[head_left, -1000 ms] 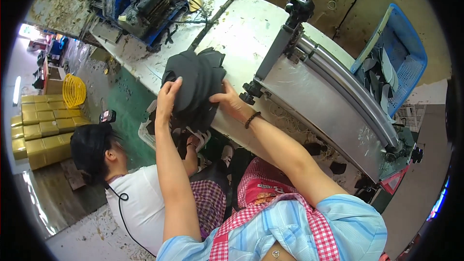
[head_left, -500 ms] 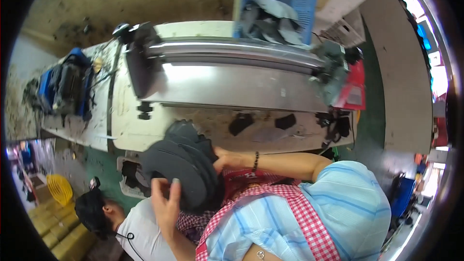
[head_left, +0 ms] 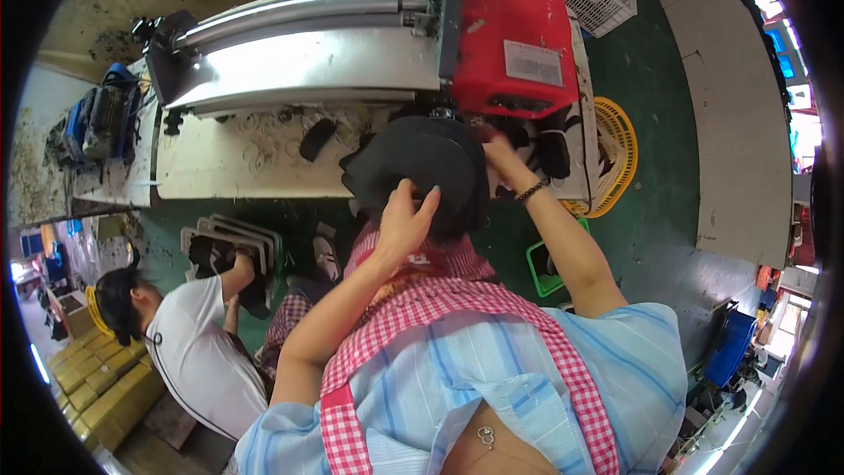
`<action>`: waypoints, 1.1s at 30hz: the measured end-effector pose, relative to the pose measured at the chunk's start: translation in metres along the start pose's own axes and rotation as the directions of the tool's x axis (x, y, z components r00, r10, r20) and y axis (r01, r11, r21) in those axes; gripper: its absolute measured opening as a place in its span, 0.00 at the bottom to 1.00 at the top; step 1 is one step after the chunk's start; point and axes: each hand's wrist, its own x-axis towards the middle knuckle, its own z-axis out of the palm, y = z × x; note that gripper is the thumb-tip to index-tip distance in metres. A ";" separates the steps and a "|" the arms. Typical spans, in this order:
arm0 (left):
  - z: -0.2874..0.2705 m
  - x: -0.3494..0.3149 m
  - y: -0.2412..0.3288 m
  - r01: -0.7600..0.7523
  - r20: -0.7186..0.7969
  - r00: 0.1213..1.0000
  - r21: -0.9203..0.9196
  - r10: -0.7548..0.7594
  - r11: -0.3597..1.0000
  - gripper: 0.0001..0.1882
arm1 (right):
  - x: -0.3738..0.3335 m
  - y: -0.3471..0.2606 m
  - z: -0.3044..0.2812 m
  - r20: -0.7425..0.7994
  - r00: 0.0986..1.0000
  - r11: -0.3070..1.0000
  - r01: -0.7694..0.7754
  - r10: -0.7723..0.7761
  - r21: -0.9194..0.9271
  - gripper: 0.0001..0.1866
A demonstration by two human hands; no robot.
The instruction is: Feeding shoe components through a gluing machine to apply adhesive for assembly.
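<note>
A thick stack of dark, curved, flat pieces [head_left: 426, 151] is held in front of me at the table's near edge. Across its near face, my left hand [head_left: 402, 227] is closed on it, thumb and fingers pressed against the pieces. At the stack's right edge my right hand [head_left: 503, 158] grips it; some of its fingers are hidden or blurred. Just beyond stands a machine with a long metal roller [head_left: 294, 16] and a sloping metal plate [head_left: 290, 62]. Its red housing [head_left: 514, 44] lies beyond my right hand.
A loose dark piece [head_left: 317, 139] and scattered ring-shaped scraps lie on the table [head_left: 255, 178]. A yellow basket [head_left: 622, 154] and a green crate [head_left: 547, 280] stand at the right. At the lower left, a co-worker [head_left: 198, 339] reaches into stacked crates [head_left: 230, 233].
My body and hands have shifted rightward along the table, bringing the stack beside the red housing. The co-worker and the crates show more fully now.
</note>
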 end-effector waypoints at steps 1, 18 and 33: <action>0.008 0.001 -0.005 0.008 -0.009 1.000 0.006 -0.008 1.000 0.23 | -0.008 0.011 -0.008 -0.041 0.991 0.977 -0.122 0.131 0.174 0.25; -0.048 0.060 -0.005 -0.588 0.180 0.806 0.344 0.564 0.732 0.27 | 0.018 0.017 -0.152 0.230 0.487 0.187 -0.664 0.842 0.724 0.28; -0.125 0.038 0.010 -0.466 0.324 0.747 -0.368 0.581 0.804 0.20 | 0.052 0.105 -0.232 0.424 0.727 -0.322 -0.287 0.540 0.902 0.05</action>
